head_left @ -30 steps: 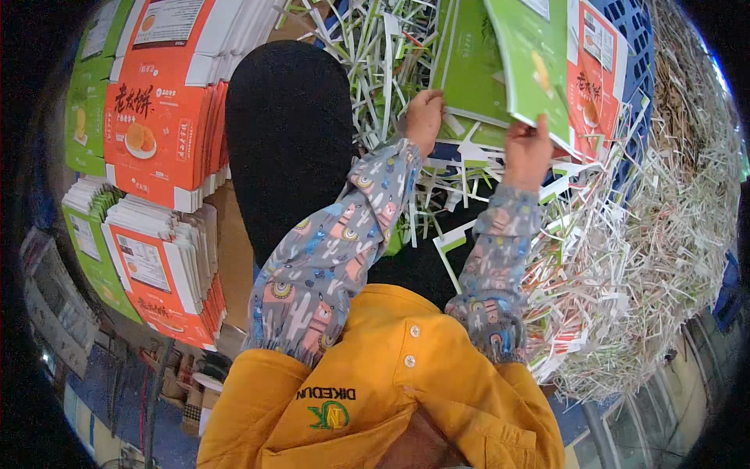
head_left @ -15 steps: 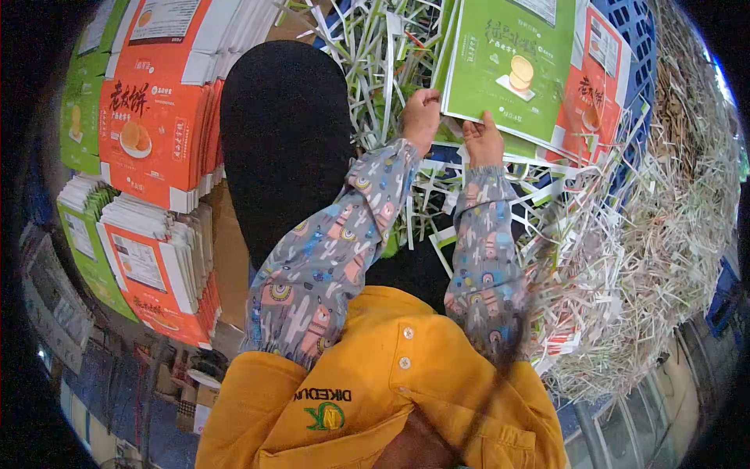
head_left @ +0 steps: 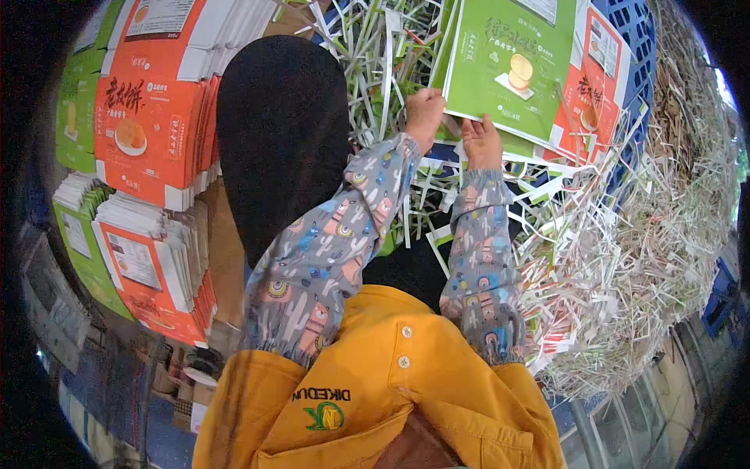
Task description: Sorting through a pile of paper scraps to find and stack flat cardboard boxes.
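Smooth printed card with a soft gloss forms the green sheets [head_left: 500, 59] and the orange flat cartons [head_left: 129, 117], while the shredded strips [head_left: 594, 273] are thin, crinkled, mostly matt paper near a blue plastic crate [head_left: 639, 55]. The patterned sleeve covers [head_left: 312, 273] are smooth, creased cloth; the mustard shirt [head_left: 375, 367] is matt cloth with shiny, plastic-looking buttons [head_left: 406, 331], the black trousers [head_left: 281, 125] dull fabric.

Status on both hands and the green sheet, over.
Left hand at lower-left corner of green sheet, right hand at lower edge; grip closure unclear. Printed face up, red sheet to its right. Paper strips nearby, none across visible face.
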Motion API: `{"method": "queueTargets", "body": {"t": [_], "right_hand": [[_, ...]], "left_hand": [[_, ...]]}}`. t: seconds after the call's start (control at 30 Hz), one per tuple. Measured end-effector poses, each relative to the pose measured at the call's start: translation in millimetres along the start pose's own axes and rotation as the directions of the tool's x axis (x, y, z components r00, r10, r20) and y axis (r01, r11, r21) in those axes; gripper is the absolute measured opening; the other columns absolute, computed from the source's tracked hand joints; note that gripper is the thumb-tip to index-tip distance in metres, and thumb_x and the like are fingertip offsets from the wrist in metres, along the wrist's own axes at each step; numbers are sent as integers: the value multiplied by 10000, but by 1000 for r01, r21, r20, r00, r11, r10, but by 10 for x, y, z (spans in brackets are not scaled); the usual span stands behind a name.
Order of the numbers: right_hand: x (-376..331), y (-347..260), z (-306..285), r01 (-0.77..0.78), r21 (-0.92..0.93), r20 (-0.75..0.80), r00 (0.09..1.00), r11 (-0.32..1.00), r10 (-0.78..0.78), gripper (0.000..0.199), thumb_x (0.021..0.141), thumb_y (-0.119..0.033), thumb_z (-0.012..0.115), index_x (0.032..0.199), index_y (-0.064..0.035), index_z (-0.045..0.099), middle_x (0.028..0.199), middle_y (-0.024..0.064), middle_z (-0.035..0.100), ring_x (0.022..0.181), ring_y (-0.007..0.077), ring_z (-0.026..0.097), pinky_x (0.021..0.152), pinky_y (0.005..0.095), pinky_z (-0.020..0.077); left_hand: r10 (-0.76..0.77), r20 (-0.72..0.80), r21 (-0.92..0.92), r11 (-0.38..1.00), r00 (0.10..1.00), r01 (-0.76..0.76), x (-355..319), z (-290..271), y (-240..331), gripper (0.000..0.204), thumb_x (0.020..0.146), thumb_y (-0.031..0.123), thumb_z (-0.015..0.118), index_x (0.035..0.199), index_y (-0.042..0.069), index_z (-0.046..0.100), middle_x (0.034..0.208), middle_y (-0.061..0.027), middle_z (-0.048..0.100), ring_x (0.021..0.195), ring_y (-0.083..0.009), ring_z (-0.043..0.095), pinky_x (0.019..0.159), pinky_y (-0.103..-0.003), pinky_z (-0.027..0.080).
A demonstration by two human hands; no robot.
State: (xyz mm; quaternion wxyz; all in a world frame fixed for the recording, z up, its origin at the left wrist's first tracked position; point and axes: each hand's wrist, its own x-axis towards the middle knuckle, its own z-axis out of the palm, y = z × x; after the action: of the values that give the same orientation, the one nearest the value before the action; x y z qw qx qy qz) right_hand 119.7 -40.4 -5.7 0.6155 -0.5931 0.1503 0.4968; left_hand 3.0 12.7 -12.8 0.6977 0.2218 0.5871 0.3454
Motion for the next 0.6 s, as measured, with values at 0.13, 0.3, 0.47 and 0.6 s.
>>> {"method": "queueTargets", "body": {"t": [0.13,0.3,0.47,0.6], "right_hand": [[-14,-74,12,-20,26,-113,993,999,23,231,864,-199,462,1001,-15,484,909,113,552,788,232,553,674,341,491],[-4,-320,150,67,300,34,996,952,-81,224,858,-193,468,1024,-44,486,970,105,562,829,230,563,701,368,488],[-318,-642,302,142,341,97,978,929,-185,208,854,-162,468,1025,-47,489,967,101,573,847,224,566,688,360,491],[-143,-460,236,124,362,41,988,924,-149,227,845,-156,487,1049,-58,479,996,92,562,864,225,563,712,380,494]], "left_hand": [[-72,60,-100,992,996,77,-167,150,210,211,697,122,537,846,-21,581,749,-74,587,636,-192,554,535,-278,432],[-194,81,-261,943,978,208,-159,151,230,239,744,195,490,862,8,580,792,-110,586,719,-223,561,641,-311,442],[226,-247,332,933,942,-137,-56,-55,-27,237,710,119,465,890,26,588,836,-172,577,805,-330,540,746,-392,414],[243,-81,526,834,967,-166,-139,25,-60,234,694,104,470,882,45,597,854,-175,561,830,-327,526,750,-393,407]]}}
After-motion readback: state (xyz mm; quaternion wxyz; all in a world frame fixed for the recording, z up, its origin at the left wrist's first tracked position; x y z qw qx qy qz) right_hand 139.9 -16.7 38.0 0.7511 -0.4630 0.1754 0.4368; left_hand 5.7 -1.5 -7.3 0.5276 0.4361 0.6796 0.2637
